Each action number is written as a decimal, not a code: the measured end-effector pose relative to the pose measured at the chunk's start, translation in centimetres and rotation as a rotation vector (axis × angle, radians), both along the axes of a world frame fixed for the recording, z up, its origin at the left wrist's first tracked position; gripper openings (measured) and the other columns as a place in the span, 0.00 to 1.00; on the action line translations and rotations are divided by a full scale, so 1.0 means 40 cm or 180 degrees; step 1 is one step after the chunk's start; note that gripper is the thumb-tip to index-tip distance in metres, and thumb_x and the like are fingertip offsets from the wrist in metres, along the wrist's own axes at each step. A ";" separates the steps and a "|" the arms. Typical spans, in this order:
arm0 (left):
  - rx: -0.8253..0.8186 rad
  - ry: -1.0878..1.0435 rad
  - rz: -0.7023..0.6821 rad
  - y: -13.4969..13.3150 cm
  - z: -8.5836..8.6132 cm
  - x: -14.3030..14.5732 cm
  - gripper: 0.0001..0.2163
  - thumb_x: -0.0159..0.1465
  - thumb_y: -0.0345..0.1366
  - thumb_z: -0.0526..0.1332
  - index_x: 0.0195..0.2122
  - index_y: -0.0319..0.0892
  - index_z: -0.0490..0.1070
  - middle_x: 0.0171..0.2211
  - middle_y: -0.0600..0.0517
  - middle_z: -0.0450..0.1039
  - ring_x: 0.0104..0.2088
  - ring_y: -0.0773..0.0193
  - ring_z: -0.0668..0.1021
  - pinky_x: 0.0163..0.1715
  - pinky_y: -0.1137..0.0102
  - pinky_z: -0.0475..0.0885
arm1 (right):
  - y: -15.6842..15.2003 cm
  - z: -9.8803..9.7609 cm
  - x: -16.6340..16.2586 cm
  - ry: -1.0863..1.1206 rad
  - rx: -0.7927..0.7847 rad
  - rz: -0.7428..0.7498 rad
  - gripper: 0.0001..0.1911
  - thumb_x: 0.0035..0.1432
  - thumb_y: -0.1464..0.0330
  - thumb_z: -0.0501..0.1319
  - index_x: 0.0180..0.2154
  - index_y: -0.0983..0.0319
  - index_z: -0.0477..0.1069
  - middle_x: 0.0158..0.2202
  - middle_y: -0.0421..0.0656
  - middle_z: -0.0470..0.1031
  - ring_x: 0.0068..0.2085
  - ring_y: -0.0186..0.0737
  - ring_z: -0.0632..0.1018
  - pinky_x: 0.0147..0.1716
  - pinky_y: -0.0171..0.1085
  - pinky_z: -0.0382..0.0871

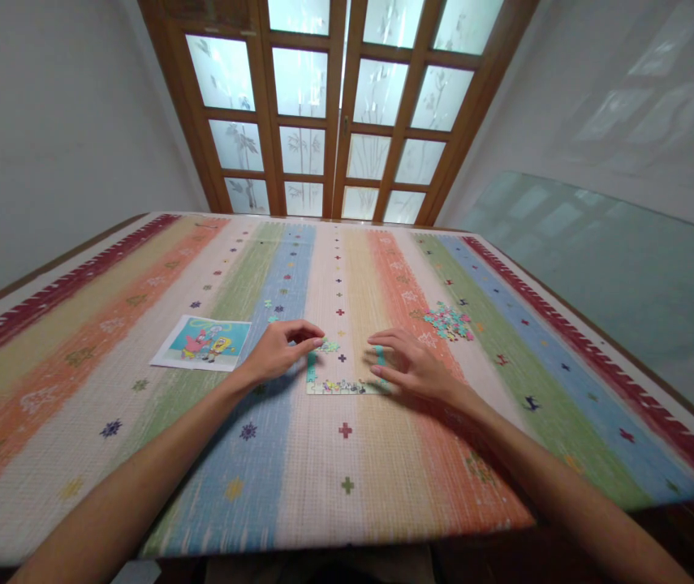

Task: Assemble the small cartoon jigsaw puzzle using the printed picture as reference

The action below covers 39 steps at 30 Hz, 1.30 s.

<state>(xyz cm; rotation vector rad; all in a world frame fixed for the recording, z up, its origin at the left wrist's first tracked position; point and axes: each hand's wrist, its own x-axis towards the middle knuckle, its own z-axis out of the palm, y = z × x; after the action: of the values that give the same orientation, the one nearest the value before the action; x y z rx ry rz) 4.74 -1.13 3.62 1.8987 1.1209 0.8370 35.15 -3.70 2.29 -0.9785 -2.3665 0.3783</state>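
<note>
A partly joined jigsaw frame (pixel 338 386) lies on the striped tablecloth (pixel 298 478) in front of me, with its bottom edge and left side assembled. My left hand (pixel 279 350) pinches a small jigsaw piece (pixel 328 345) just above the frame's left side. My right hand (pixel 411 362) lies flat with its fingers stretched out, pressing on the frame's right end. A pile of loose pieces (pixel 449 321) sits to the right, beyond my right hand. A cartoon reference picture (pixel 203 342) lies to the left of my left hand.
The table's near edge (pixel 347 542) runs just below my forearms. A wooden door with frosted glass panes (pixel 338 105) stands behind the table. A glass panel (pixel 620 268) leans along the right wall.
</note>
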 end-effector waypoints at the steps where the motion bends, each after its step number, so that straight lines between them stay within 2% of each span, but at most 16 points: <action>1: 0.0007 -0.0018 -0.0002 -0.006 0.000 0.007 0.14 0.63 0.46 0.62 0.40 0.42 0.79 0.39 0.45 0.82 0.39 0.57 0.80 0.45 0.59 0.75 | 0.002 0.007 -0.019 -0.0024 0.0040 0.0091 0.18 0.67 0.60 0.61 0.57 0.54 0.71 0.51 0.50 0.77 0.53 0.50 0.77 0.54 0.55 0.73; 9: 0.0005 -0.0117 0.0014 -0.026 -0.012 0.033 0.13 0.64 0.46 0.62 0.41 0.43 0.79 0.40 0.46 0.82 0.38 0.58 0.80 0.43 0.60 0.75 | 0.036 0.030 -0.124 0.0114 0.0596 0.0450 0.17 0.67 0.60 0.62 0.54 0.58 0.73 0.47 0.49 0.79 0.48 0.49 0.77 0.48 0.51 0.75; 16: -0.0119 -0.0258 0.0040 -0.026 -0.021 0.036 0.14 0.63 0.46 0.63 0.42 0.41 0.78 0.40 0.44 0.82 0.39 0.58 0.81 0.43 0.61 0.75 | 0.051 0.021 -0.148 0.0131 0.0658 0.0500 0.10 0.68 0.64 0.60 0.48 0.59 0.75 0.43 0.48 0.79 0.46 0.48 0.76 0.46 0.50 0.74; 21: -0.0135 -0.0186 -0.0020 -0.015 -0.016 0.024 0.14 0.63 0.46 0.63 0.42 0.41 0.78 0.40 0.44 0.82 0.40 0.57 0.81 0.44 0.60 0.76 | 0.072 0.010 -0.150 0.0174 0.0673 0.0499 0.08 0.67 0.63 0.60 0.40 0.57 0.77 0.40 0.46 0.78 0.42 0.46 0.76 0.44 0.48 0.74; 24: -0.0094 -0.0110 0.0097 -0.003 -0.009 0.012 0.14 0.63 0.45 0.63 0.42 0.40 0.77 0.40 0.43 0.81 0.39 0.58 0.81 0.43 0.62 0.76 | 0.087 0.001 -0.150 0.0194 0.0627 0.0461 0.07 0.66 0.64 0.60 0.39 0.58 0.76 0.39 0.46 0.77 0.42 0.45 0.76 0.44 0.47 0.73; 29: 0.0398 0.0624 0.0223 0.017 0.010 -0.025 0.12 0.65 0.41 0.59 0.41 0.41 0.78 0.35 0.47 0.81 0.34 0.60 0.79 0.40 0.63 0.75 | 0.091 -0.001 -0.161 -0.0299 0.0486 0.0379 0.10 0.62 0.62 0.66 0.40 0.61 0.78 0.39 0.48 0.76 0.42 0.46 0.74 0.43 0.44 0.70; 33: 0.1044 0.1418 0.0275 0.040 0.021 -0.078 0.10 0.62 0.36 0.58 0.40 0.40 0.77 0.37 0.46 0.78 0.35 0.59 0.77 0.43 0.62 0.73 | 0.081 0.001 -0.176 -0.0628 0.0214 0.0476 0.09 0.64 0.63 0.64 0.41 0.61 0.79 0.39 0.47 0.75 0.42 0.43 0.73 0.42 0.41 0.67; 36: 0.1210 0.1911 0.0176 0.060 0.025 -0.124 0.10 0.60 0.34 0.58 0.39 0.41 0.77 0.37 0.47 0.77 0.37 0.57 0.77 0.45 0.63 0.72 | 0.074 -0.008 -0.187 -0.0747 0.0126 0.0476 0.09 0.65 0.62 0.64 0.41 0.60 0.80 0.40 0.47 0.75 0.42 0.43 0.73 0.41 0.40 0.65; 39: 0.1118 0.2254 0.0057 0.075 0.024 -0.157 0.11 0.57 0.33 0.58 0.40 0.41 0.77 0.36 0.47 0.76 0.38 0.55 0.78 0.45 0.63 0.71 | 0.071 -0.020 -0.195 -0.0785 0.0115 0.0460 0.09 0.67 0.64 0.62 0.41 0.61 0.80 0.39 0.48 0.75 0.42 0.43 0.73 0.41 0.39 0.65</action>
<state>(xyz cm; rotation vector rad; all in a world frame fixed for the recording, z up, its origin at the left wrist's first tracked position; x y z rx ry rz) -1.56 1.85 4.57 2.5909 1.4663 0.3746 27.37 -0.85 1.49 -0.8831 -2.6667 0.2813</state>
